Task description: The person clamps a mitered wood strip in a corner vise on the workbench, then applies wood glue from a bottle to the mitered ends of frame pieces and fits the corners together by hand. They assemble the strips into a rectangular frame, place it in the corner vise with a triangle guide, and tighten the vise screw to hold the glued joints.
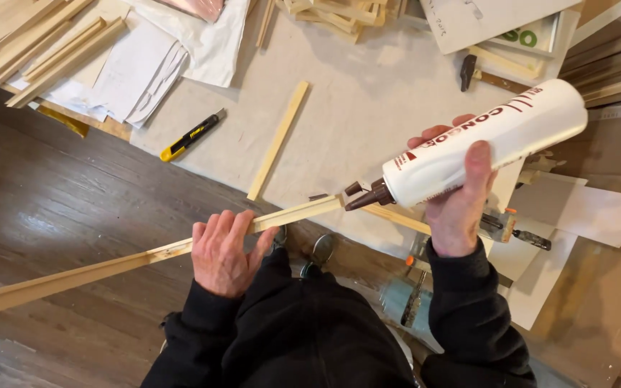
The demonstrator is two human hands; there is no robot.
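We are gripping a long wood strip (145, 259) in our left hand (221, 251) while our right hand (458, 197) is clasping a white glue bottle (483, 140), nozzle at the strip's end. A yellow utility knife (192, 135), loose slat (278, 140) and hammer (468, 72) are lying beyond on the sheet-covered floor (368, 93).

Soft, even daylight is filling the scene, seeming to come from the upper side, and nothing is burning out. The pale canvas sheet covering the floor (368, 100) is reading bright and flat. The dark wooden floorboards (59, 208) are catching a dull sheen in streaks. The white plastic glue bottle with a brown nozzle (483, 140) is showing a mild highlight along its upper side and is shading grey underneath. Shadows are lying short and soft-edged beside the loose pale wooden strip (279, 139) and the yellow and black utility knife (192, 134). Focus is holding sharp through the centre. Straight edges are bowing slightly toward the corners, and the black sleeves (468, 309) are losing detail in near-solid darkness.
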